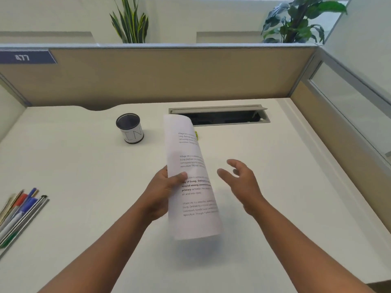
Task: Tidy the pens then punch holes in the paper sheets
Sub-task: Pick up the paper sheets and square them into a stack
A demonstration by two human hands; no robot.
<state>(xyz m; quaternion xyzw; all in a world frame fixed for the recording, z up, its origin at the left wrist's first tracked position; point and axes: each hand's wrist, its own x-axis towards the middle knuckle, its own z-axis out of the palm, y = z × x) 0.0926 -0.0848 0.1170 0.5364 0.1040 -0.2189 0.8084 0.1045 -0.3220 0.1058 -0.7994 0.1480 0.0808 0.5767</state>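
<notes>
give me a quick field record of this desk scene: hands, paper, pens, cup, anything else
left hand: grips the paper, thumb across the printed side
right hand: open, fingers spread, beside the paper, not touching it
paper: printed sheets, curled, held above the desk
pens: bunched together lying at the desk's left edge, not in the cup
cup: upright, looks empty, far left of the paper
desk: white
cable slot: lid open, at the back
yellow-green item: mostly hidden behind the paper, cannot identify
</notes>
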